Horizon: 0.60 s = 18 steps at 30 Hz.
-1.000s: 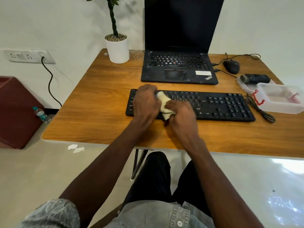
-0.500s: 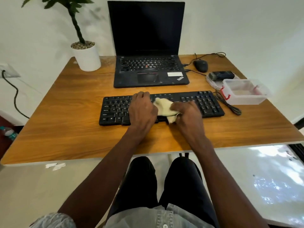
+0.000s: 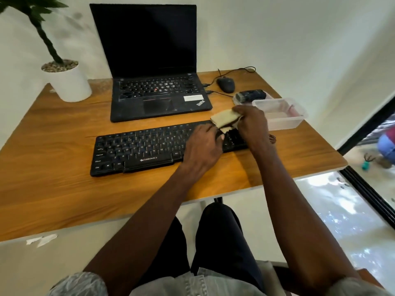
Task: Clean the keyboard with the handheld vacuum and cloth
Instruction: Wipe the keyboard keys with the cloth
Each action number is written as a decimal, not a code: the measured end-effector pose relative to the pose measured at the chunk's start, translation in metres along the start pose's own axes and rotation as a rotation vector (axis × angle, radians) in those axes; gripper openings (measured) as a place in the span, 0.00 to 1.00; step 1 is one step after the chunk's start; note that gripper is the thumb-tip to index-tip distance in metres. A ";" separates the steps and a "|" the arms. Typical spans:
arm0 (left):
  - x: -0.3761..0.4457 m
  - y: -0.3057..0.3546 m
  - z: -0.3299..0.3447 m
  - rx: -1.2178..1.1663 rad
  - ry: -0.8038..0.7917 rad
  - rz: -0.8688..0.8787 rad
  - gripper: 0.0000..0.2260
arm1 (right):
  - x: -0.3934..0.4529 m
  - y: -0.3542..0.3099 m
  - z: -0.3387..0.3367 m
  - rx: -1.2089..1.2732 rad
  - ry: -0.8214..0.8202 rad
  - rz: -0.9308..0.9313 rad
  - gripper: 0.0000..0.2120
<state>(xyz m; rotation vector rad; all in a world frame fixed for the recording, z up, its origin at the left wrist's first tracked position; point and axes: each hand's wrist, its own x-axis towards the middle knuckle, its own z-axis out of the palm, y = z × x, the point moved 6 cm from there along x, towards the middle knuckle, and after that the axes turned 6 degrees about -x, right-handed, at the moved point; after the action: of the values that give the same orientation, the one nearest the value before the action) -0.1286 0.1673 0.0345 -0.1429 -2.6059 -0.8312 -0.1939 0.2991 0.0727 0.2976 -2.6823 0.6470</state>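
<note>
A black keyboard (image 3: 136, 148) lies across the wooden desk (image 3: 53, 184) in front of me. My right hand (image 3: 253, 122) grips a folded cream cloth (image 3: 223, 118) over the keyboard's right end. My left hand (image 3: 203, 148) rests on the keys just left of it, its fingertips touching the cloth's lower edge. The dark handheld vacuum (image 3: 252, 96) lies on a lid at the back right, behind a plastic box. The keyboard's right end is hidden under my hands.
An open black laptop (image 3: 154, 88) stands behind the keyboard. A clear plastic box (image 3: 284, 116), a mouse (image 3: 226, 84) and its cable crowd the right edge. A white plant pot (image 3: 68, 82) stands at the back left. Paper scraps (image 3: 41, 240) lie on the floor.
Both hands and the cloth have moved from the keyboard's middle to its right end. The view has swung to the right.
</note>
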 end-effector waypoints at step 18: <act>-0.008 0.005 0.027 0.109 -0.083 0.098 0.33 | -0.016 0.035 -0.010 0.062 0.033 0.092 0.20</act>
<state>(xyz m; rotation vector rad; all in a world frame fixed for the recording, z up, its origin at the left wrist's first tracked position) -0.1291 0.1868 0.0137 -0.2768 -2.6903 -0.6612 -0.1857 0.3362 0.0611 0.1794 -2.6609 0.7563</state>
